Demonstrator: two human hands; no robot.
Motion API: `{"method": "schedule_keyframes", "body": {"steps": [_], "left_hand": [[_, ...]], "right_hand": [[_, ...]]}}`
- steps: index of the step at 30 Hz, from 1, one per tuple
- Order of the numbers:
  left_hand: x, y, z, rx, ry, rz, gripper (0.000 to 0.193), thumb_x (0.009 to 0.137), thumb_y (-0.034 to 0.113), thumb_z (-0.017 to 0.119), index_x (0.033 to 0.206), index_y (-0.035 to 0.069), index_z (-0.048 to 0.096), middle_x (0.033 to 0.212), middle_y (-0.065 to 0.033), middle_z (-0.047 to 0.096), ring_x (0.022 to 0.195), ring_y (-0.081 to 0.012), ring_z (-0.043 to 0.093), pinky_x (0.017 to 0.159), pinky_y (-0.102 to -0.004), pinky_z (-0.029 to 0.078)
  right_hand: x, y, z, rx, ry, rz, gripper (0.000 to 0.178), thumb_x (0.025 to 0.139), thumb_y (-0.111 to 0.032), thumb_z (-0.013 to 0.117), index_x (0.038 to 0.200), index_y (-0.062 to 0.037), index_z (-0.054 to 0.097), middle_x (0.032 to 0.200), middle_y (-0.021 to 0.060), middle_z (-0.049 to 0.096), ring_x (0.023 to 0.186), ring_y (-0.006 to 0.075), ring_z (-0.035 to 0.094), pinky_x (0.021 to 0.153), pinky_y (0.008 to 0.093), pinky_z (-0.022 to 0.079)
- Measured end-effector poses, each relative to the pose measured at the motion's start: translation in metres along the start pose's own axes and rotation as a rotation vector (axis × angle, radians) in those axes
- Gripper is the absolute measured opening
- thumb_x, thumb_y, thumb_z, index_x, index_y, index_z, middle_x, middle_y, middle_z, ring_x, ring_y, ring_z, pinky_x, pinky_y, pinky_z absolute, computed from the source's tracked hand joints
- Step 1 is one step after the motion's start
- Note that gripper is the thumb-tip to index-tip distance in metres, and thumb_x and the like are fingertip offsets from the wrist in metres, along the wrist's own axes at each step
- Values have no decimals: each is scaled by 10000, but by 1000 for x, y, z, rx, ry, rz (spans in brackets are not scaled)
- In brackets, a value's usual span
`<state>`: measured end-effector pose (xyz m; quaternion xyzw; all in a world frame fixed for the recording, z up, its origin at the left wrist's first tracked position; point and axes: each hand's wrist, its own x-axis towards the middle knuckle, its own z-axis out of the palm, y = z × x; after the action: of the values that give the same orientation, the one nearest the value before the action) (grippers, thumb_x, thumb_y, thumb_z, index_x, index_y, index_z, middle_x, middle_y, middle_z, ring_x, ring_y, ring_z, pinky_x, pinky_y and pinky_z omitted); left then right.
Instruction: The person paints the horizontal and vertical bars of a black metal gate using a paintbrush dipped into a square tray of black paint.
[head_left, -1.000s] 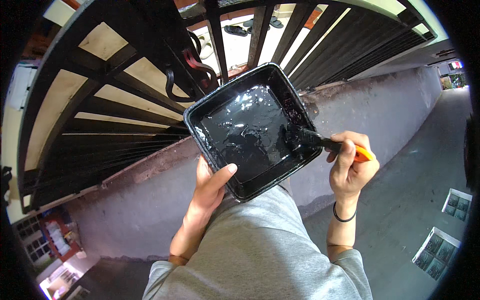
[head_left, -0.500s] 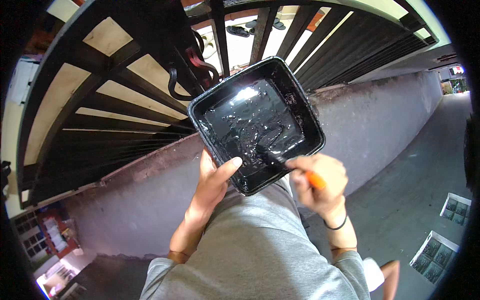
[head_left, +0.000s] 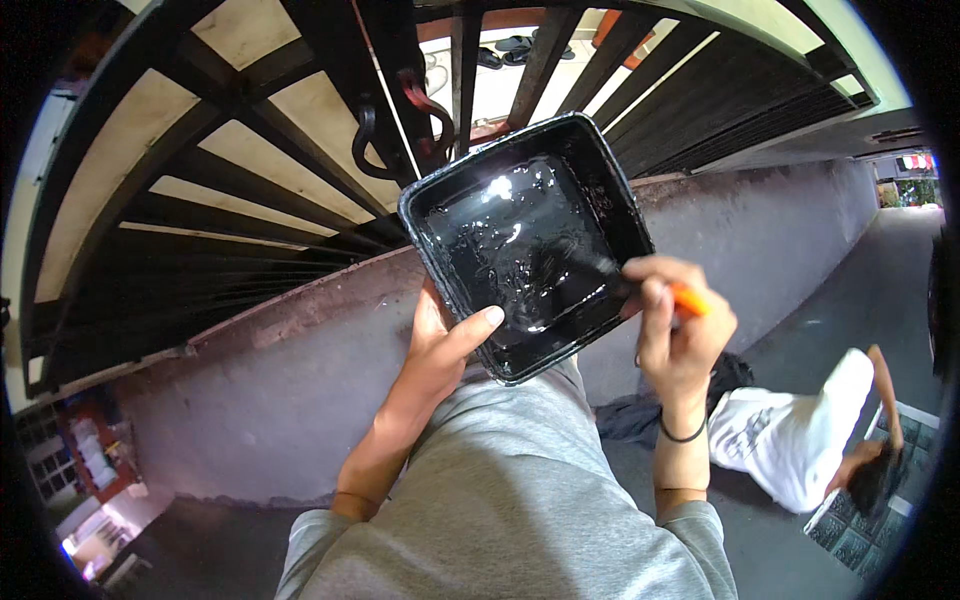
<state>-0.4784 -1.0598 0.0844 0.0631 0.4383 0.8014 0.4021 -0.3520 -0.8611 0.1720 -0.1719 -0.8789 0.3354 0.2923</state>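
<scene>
My left hand point(head_left: 445, 338) grips the near-left side of a square black plastic tray point(head_left: 603, 185), its thumb over the rim and its fingers hidden underneath. Glossy black paint point(head_left: 505, 235) spreads across the tray's bottom, with wet streaks. In my right hand point(head_left: 685, 325) is a paintbrush point(head_left: 690, 298) with an orange handle, held over the tray's right edge. Its dark bristle end is smeared by motion and points into the tray, so I cannot tell whether it touches the paint.
Beyond the tray stands a dark slatted gate point(head_left: 225, 95) with curved handles, one dark point(head_left: 366, 145) and one reddish point(head_left: 432, 112). Black sandals point(head_left: 515, 48) lie behind its bars. A low grey wall point(head_left: 290, 410) runs below it. At right, a person in a white shirt point(head_left: 785, 440) bends low near glass-block panels point(head_left: 850, 535).
My right hand has moved right and slightly up, drawing the brush toward the tray's right side. The tray sits slightly farther right in view. The person at right shows far more now.
</scene>
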Motion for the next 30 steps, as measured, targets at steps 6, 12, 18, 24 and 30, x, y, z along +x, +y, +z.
{"method": "schedule_keyframes", "body": {"steps": [6,12,18,24,30], "left_hand": [[5,-20,12,23,-79,-32,807,861,81,786,1531,6,341,1418,-127,540,1308,-221,549,1154,-403,424],[10,-43,46,53,-159,-56,843,860,103,803,1543,2,319,1428,-130,529,1327,-223,534,1163,-406,411],[11,-91,91,127,-274,-98,856,855,132,826,1537,10,322,1427,-122,531,1328,-219,534,1161,-400,416],[-3,-142,159,99,-337,-128,836,854,139,841,1520,25,349,1397,-107,556,1296,-208,560,1136,-387,446],[-21,-209,220,74,-417,-188,790,864,147,839,1501,23,388,1391,-104,577,1284,-199,577,1130,-380,454]], "right_hand": [[-2,18,-4,-245,29,-303,153,907,-68,770,1047,-21,730,934,130,762,771,282,757,692,353,600],[-30,37,-41,-31,174,15,124,950,-69,729,1057,-12,751,939,140,770,750,235,760,707,319,594],[-49,68,-85,-182,175,-75,126,936,-101,768,1039,-29,756,978,123,782,829,268,778,741,345,614],[-83,105,-167,-271,383,43,156,957,-98,757,1090,-18,752,962,131,777,787,225,768,693,307,594],[-133,119,-204,-54,146,-53,203,906,-102,801,1083,-26,738,994,129,777,842,287,771,724,347,617]]}}
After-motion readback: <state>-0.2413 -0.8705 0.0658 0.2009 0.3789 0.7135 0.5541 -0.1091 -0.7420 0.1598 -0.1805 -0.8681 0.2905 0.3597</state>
